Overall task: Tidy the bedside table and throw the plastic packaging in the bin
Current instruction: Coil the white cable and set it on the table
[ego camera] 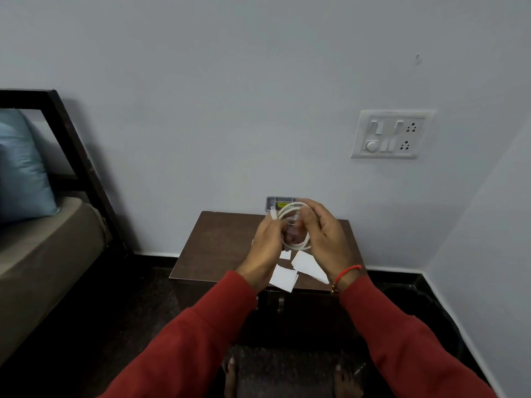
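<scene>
Both hands are raised above the back half of the table (218, 242), sharing a coiled white cable (296, 225). The left hand (265, 245) pinches the cable's loose end with fingers closed, and the right hand (324, 237) curls around the loop's right side. Several white paper pieces (283, 278) lie near the table's front edge. A small grey box (280, 202) stands at the back edge against the wall.

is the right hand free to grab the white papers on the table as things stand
Probably not yet: the right hand and left hand both hold the coiled white cable. The white papers lie uncovered just below.
</scene>
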Demonstrator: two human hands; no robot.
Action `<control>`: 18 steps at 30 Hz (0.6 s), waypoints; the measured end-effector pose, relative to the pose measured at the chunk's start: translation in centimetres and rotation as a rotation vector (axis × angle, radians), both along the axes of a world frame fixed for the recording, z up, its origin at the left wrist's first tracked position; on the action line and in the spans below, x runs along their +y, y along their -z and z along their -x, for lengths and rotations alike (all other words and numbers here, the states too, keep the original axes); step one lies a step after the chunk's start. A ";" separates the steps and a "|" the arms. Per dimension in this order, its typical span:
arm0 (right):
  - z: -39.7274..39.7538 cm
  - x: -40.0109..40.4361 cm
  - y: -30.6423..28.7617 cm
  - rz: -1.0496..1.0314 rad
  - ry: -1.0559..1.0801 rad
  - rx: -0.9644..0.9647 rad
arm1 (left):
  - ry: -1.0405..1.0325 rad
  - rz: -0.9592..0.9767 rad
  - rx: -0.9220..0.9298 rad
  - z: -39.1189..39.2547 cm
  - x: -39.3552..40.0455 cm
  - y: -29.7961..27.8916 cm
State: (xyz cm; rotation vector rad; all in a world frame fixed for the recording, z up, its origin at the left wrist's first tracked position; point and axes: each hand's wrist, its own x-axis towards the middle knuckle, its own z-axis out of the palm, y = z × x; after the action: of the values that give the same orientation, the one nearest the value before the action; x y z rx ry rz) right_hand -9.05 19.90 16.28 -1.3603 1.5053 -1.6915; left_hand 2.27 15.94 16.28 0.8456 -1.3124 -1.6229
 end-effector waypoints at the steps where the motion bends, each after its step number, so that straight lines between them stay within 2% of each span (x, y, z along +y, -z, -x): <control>1: -0.1 0.0 0.5 0.015 0.055 0.009 | 0.032 0.005 -0.033 0.0 -0.2 0.8; 4: 0.3 -0.4 3.0 -0.043 0.154 -0.046 | 0.186 -0.023 -0.039 -0.1 -1.1 4.1; 6: 0.7 -0.8 5.0 -0.096 0.160 -0.140 | 0.205 -0.012 -0.049 -0.3 -1.3 6.4; 10: 1.3 -1.8 8.2 -0.140 0.147 -0.348 | -0.044 -0.107 0.004 -0.3 -2.0 9.2; 13: 1.4 -2.6 9.7 -0.138 0.145 -0.400 | -0.172 -0.132 0.028 0.3 -2.8 10.9; 15: 1.5 -3.0 10.3 -0.121 0.131 -0.409 | -0.179 -0.117 0.014 0.6 -2.9 11.7; 18: 1.8 -3.4 11.4 -0.111 0.070 -0.446 | -0.062 -0.185 0.003 0.7 -3.6 12.7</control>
State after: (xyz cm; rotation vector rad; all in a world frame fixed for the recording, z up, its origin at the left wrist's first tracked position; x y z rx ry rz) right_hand -10.82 16.46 4.86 -0.8098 1.3708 -1.7776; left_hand 1.58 12.37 3.59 0.9848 -1.1351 -1.7145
